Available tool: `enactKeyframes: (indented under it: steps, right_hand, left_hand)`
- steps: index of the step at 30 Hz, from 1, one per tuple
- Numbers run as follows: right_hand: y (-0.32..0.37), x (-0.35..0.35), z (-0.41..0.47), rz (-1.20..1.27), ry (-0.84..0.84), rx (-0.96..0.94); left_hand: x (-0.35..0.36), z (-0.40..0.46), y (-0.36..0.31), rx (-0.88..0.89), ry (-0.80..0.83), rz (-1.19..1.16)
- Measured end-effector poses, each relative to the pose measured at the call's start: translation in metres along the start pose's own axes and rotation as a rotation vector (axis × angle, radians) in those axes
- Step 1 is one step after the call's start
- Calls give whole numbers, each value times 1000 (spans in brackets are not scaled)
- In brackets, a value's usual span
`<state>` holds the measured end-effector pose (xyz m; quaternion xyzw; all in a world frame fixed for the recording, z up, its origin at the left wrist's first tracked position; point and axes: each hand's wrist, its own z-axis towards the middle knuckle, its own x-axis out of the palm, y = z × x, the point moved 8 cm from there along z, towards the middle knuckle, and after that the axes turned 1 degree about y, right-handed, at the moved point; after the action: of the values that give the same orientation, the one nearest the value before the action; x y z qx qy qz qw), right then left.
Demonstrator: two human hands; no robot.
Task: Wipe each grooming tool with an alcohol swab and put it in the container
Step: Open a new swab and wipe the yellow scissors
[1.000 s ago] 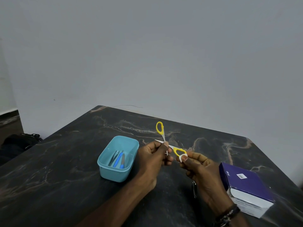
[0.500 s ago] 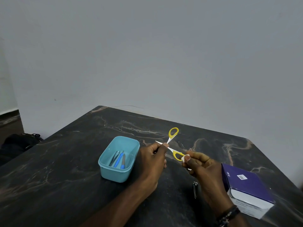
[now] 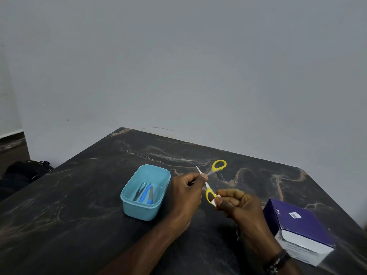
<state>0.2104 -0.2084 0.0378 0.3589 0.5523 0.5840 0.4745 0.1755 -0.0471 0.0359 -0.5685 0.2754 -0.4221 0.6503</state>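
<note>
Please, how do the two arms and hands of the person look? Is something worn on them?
Both forearms are bare: no sleeves and no gloves show. The left hand has no ring or band that I can see. The right hand has a dark bracelet at the wrist, which seems beaded or braided. The thumbnails look short and unpainted.

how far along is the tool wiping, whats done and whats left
Done: a few slim tools, some blue-handled, already lie in the teal container. In hand: the left hand pinches the yellow-handled scissors near the pivot, open, while the right hand rubs a white swab on the lower handle loop. Left: the scissors must go in the container; a dark slim item on the table by the right wrist may remain.
</note>
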Motion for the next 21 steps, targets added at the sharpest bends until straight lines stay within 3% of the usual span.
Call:
enactKeyframes:
  steps: [10,21]
  right_hand:
    - [-1,5,2,115,9,12]
    - [-5,-11,6,179,-100,-19]
  left_hand:
    - [21,-15,-1,-29,130,-12]
    - [16,-12,0,-98,104,-61]
